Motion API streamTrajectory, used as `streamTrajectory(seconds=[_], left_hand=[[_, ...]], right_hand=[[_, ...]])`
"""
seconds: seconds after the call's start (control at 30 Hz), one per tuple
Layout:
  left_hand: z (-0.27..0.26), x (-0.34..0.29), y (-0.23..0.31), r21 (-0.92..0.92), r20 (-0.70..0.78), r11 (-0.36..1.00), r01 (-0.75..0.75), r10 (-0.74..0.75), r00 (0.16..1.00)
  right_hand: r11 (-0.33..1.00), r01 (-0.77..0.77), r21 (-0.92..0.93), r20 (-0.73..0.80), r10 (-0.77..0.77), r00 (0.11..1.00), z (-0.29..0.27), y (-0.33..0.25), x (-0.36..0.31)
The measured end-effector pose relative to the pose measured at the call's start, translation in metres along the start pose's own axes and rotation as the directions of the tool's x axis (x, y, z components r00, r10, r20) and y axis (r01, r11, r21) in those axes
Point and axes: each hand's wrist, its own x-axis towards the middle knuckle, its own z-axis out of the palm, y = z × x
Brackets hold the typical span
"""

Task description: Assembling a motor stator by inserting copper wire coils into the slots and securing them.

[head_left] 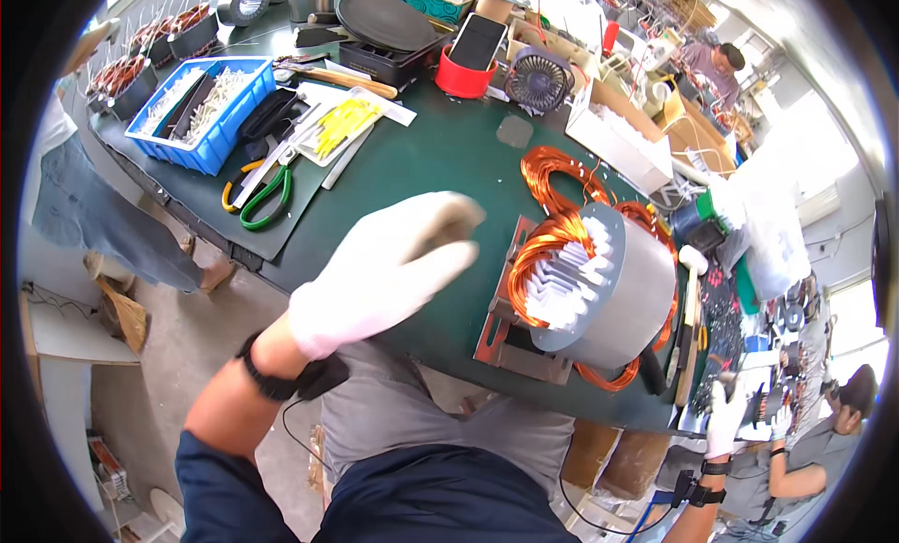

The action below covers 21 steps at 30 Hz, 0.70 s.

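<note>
My left hand (389,267), in a white glove, hovers above the near edge of the green table. Its thumb stands apart from the curved fingers, and nothing shows between them. To its right, a motor stator (623,290) lies on its side on a metal stand (496,342). White slot liners (567,276) stick out of its bore, and bundles of copper wire (543,248) loop out of the end facing my left hand. My right hand (726,421), also gloved, is far right beside the table's edge, near long-handled tools; its fingers are too small and unclear to read.
A blue bin (201,154) of white pieces, green-handled scissors (269,198) and yellow strips (342,126) lie at the left. Behind are a phone in a red holder (465,80) and a small fan (539,79). A mallet (693,262) lies right; a co-worker (815,449) sits beyond.
</note>
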Motion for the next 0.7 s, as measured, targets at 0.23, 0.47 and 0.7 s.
streamTrajectory(seconds=[0.23,0.47,0.7], left_hand=[[0.053,0.080,-0.034,-0.061,0.411,0.997,-0.041,0.062,0.909],[0.074,0.078,-0.054,-0.232,0.292,0.971,-0.049,0.118,0.949],[0.087,0.081,-0.065,-0.181,0.179,0.948,-0.261,0.293,0.939]], right_hand=[[0.777,0.523,-0.350,0.218,-0.475,0.852,0.012,-0.095,-0.020],[0.632,0.716,-0.295,0.427,-0.583,0.691,0.053,-0.154,0.009],[0.717,0.691,-0.092,0.544,-0.545,0.638,0.076,-0.214,0.019]])
